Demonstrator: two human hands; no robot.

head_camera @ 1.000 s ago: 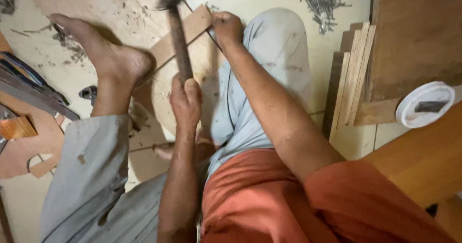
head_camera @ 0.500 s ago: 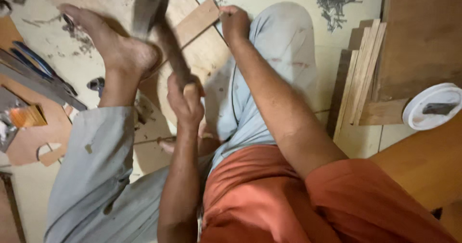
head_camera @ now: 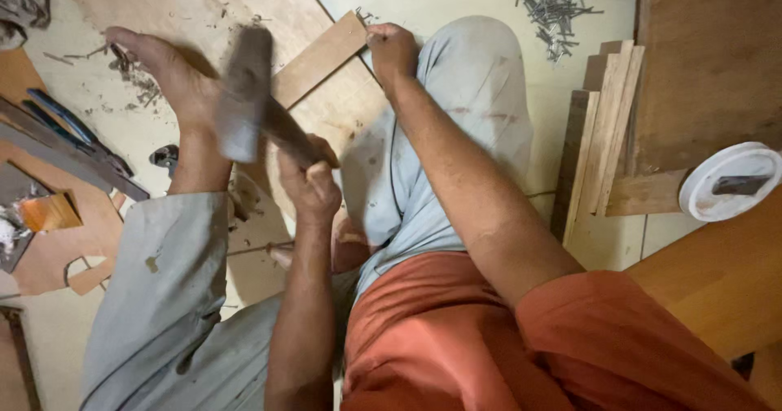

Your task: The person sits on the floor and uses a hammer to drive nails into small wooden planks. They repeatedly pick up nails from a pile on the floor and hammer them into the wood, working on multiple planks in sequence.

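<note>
Wooden strip (head_camera: 319, 59) lies on a larger plywood panel (head_camera: 204, 4) on the floor, running diagonally from centre up to the right. Right hand (head_camera: 391, 48) is clenched on the strip's upper end, pressing it down, beside the bent right knee. Left hand (head_camera: 309, 179) is closed around the handle of a hammer (head_camera: 244, 97); hammer head is motion-blurred and sits above the lower part of the strip, near the bare left foot (head_camera: 167, 73). Can't tell if the head touches the wood. That foot rests on the panel, just left of the strip. Loose pile of nails (head_camera: 550, 0) on the floor top right, well apart from both hands. Stack of wood slats (head_camera: 603, 126) right of the knee, leaning against a bigger board (head_camera: 709, 61). White round lid (head_camera: 729, 181) beside that stack. Blue-handled pliers (head_camera: 69, 126) and offcuts lie far left.
</note>
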